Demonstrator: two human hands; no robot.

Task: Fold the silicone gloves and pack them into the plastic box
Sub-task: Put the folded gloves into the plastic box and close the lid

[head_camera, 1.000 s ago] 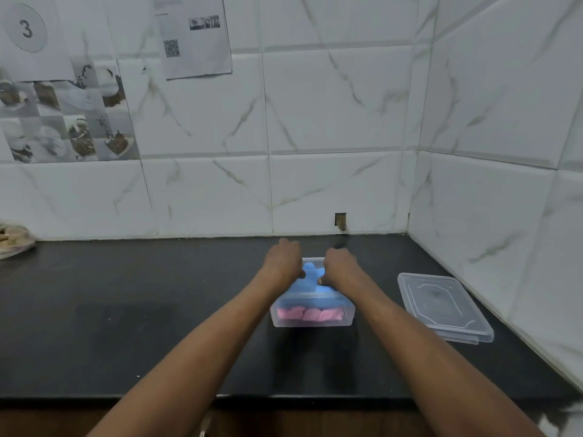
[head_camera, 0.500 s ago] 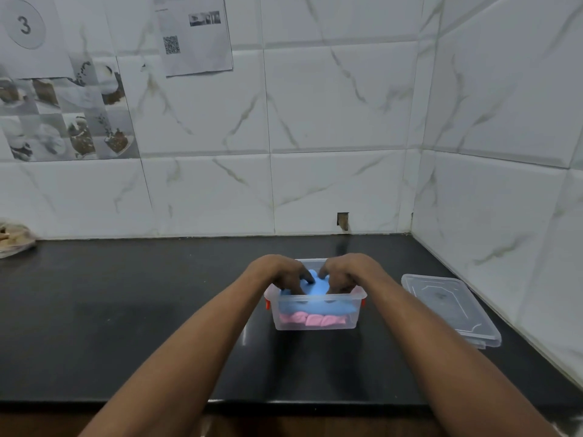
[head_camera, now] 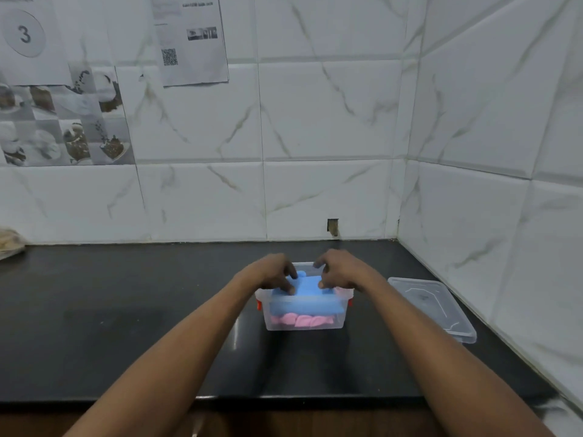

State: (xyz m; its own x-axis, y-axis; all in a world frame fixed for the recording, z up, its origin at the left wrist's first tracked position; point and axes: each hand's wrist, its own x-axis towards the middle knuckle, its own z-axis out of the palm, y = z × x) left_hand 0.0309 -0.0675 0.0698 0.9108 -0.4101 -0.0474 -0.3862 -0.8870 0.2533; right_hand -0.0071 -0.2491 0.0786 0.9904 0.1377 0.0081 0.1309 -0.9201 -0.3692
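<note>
Two hands are shown over a clear plastic box (head_camera: 304, 323) on a dark counter (head_camera: 126, 310) set in a tiled corner. Compared with half a second before, the blue glove (head_camera: 304, 287) is seen spread flatter across the top of the box, where earlier it bulged between bunched knuckles; the fingers have been opened out and are pressed down on it. The left hand (head_camera: 271, 274) is laid fingertips-down on the glove's left part, and the right hand (head_camera: 339, 272) on its right part, with neither closed round anything. A pink glove (head_camera: 301, 320) is visible beneath, through the front wall, at the bottom of the box. Packing is therefore judged nearly complete, with closing the box probably left to do. The lid (head_camera: 432, 305) lies flat on the counter to the right, well apart from the box. Red latches (head_camera: 258, 305) show at the box's sides. The far half of the box is covered by the hands, so whether the glove is fully below the rim cannot be told. An object at the left edge of the counter is cut off and unclear.
</note>
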